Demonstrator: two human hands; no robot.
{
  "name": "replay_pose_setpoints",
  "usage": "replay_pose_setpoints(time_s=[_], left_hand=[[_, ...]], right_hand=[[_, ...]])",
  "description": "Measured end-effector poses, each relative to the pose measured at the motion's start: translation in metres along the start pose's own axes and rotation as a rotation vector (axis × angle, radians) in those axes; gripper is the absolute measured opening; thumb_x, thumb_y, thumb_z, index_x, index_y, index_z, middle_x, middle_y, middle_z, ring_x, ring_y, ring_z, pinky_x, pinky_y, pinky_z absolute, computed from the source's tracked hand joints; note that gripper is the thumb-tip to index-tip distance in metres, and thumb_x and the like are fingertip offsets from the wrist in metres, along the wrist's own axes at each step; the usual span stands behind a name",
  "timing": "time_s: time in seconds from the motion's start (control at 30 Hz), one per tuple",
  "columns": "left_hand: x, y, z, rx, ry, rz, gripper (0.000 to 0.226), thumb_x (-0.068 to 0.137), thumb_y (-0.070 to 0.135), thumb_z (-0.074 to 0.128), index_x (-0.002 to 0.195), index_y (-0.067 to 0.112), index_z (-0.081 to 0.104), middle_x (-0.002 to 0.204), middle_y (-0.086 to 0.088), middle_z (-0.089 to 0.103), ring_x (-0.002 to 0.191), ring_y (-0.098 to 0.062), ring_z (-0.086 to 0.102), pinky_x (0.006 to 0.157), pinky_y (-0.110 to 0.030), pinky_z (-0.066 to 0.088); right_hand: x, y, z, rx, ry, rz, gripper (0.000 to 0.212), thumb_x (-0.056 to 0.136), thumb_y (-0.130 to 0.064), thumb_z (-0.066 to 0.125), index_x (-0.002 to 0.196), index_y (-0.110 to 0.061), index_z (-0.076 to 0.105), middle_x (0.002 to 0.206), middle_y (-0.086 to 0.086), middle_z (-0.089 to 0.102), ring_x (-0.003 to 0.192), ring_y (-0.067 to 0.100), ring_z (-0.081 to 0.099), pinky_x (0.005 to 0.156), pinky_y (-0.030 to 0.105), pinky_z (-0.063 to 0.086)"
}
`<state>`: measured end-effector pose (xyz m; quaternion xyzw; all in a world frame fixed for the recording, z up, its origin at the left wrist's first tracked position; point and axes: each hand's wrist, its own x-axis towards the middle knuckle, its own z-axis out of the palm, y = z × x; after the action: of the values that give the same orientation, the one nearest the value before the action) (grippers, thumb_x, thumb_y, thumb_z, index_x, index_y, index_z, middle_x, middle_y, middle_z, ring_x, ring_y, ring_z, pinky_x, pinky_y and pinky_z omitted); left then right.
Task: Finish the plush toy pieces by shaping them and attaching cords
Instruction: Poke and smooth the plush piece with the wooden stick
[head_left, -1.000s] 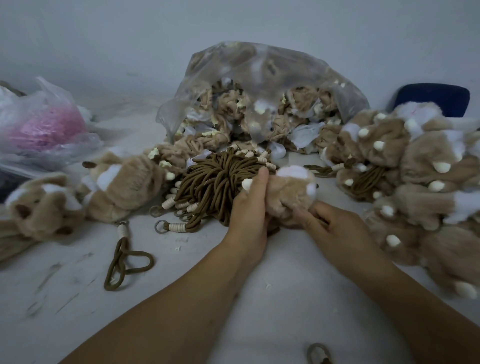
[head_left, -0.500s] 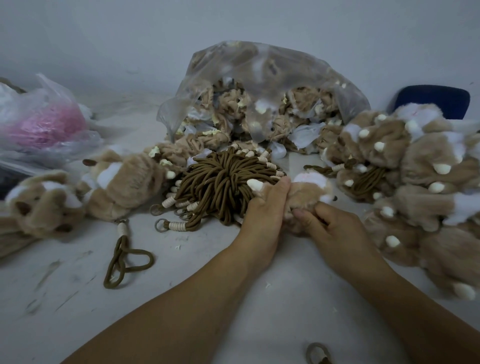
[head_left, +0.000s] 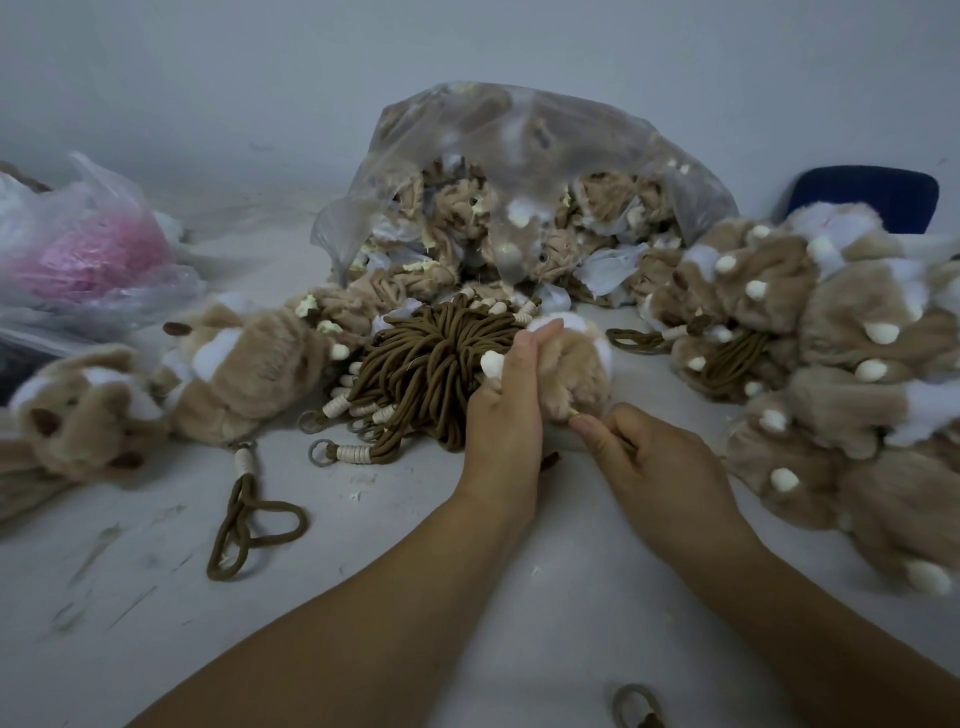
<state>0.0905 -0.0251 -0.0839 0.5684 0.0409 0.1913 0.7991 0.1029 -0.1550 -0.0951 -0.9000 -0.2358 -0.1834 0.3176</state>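
Clasping a fuzzy tan plush piece (head_left: 571, 364), left hand (head_left: 501, 415) meets right hand (head_left: 654, 462) pinching its lower edge.

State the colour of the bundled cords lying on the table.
The cords are brown with cream wrapped ends; head view.

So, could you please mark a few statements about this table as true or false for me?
1. The left hand and the right hand both hold one plush piece. True.
2. The clear bag lies behind the cord bundle. True.
3. The pink material sits on the right. False: it sits on the left.
4. The looped cord lies on the cord bundle. False: it lies on the table, apart from it.
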Motion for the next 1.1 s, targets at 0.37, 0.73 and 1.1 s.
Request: replay_pose_setpoints(time_s=[0.37,0.73,1.1], left_hand=[[0.000,0.001,-0.004,0.014,-0.018,-0.046,0.041,0.090,0.053,0.044,0.106,0.033,0.076,0.104,-0.002,0.076,0.103,-0.017,0.071,0.097,-0.042,0.053],[-0.003,0.003,-0.001,0.004,0.106,0.079,0.037,0.096,0.056,0.037,0.106,0.050,0.072,0.110,0.015,0.073,0.106,-0.004,0.067,0.101,-0.037,0.051],[-0.007,0.003,0.001,0.086,0.015,0.096,0.038,0.095,0.052,0.038,0.116,0.045,0.069,0.114,0.016,0.071,0.109,-0.001,0.065,0.093,-0.022,0.053]], right_hand=[[0.001,0.001,-0.003,-0.017,-0.026,-0.038,0.052,0.078,-0.072,0.025,0.061,-0.025,0.041,0.050,-0.009,0.045,0.054,0.008,0.049,0.048,0.023,0.030],[-0.002,-0.004,-0.003,-0.064,-0.044,-0.035,0.054,0.079,-0.071,0.020,0.065,-0.023,0.040,0.052,-0.008,0.041,0.052,0.008,0.045,0.048,0.025,0.029],[-0.001,-0.007,-0.004,0.009,-0.013,-0.049,0.052,0.079,-0.072,0.024,0.063,-0.026,0.041,0.052,-0.010,0.045,0.053,0.007,0.048,0.049,0.026,0.030]])
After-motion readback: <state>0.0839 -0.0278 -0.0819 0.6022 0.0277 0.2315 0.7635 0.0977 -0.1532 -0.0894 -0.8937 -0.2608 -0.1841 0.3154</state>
